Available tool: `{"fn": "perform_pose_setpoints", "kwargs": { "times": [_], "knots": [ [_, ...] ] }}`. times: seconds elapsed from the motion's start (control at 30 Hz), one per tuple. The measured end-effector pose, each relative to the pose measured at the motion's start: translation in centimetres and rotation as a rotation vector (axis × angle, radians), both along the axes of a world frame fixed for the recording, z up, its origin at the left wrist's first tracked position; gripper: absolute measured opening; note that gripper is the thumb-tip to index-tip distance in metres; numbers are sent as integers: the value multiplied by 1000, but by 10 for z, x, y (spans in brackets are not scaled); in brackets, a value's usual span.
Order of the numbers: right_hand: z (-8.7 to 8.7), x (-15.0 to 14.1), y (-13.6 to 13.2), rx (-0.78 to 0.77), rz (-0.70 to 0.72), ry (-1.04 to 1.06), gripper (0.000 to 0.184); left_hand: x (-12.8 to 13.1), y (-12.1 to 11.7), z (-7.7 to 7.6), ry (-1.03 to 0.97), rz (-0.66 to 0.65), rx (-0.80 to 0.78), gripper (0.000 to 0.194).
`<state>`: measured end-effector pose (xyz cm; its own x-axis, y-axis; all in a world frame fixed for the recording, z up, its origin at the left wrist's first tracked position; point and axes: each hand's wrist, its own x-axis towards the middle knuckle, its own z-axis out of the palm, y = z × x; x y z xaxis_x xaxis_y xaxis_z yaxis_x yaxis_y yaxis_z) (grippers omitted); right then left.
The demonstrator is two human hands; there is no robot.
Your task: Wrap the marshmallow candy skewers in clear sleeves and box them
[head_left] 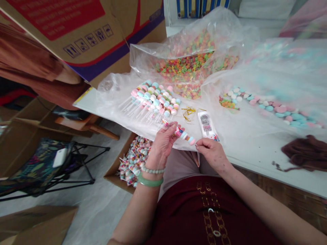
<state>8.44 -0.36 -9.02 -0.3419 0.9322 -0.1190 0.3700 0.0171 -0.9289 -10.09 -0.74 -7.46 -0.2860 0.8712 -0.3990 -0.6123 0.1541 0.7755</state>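
Observation:
My left hand point(163, 141) and my right hand point(211, 151) together hold one candy skewer point(184, 134) in a clear wrapper, just above the table's near edge. The left fingers pinch its upper end, and the right fingers pinch the lower end near the pink candy. Behind them a heap of bare candy skewers point(154, 98) lies on clear plastic. A few gold twist ties point(188, 112) and a stack of printed wrappers point(207, 126) lie just past my hands.
A bag of coloured ring candies point(189, 66) and a bag of pastel round candies point(278, 109) sit further back. On the floor is a cardboard box of wrapped skewers point(133, 161). A brown cloth point(308, 153) lies at right, a large carton point(97, 37) and a folding chair point(43, 165) at left.

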Motion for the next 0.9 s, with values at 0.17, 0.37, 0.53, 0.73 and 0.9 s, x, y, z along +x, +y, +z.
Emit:
{"fn": "perform_pose_setpoints", "kwargs": {
  "times": [0.17, 0.37, 0.53, 0.73, 0.9],
  "knots": [
    [3, 3, -4, 445, 53, -310, 19, 9, -2, -1, 57, 8, 25, 33],
    [11, 3, -11, 733, 89, -565, 27, 20, -3, -1, 109, 3, 31, 31],
    [8, 2, -8, 405, 113, -231, 18, 16, -3, -6, 11, -25, -23, 36],
    [9, 1, 3, -585, 14, 382, 17, 8, -1, -12, -27, 48, -3, 27],
    [4, 5, 11, -907, 90, 650, 19, 4, 2, -18, -76, 24, 3, 23]
  ]
}}
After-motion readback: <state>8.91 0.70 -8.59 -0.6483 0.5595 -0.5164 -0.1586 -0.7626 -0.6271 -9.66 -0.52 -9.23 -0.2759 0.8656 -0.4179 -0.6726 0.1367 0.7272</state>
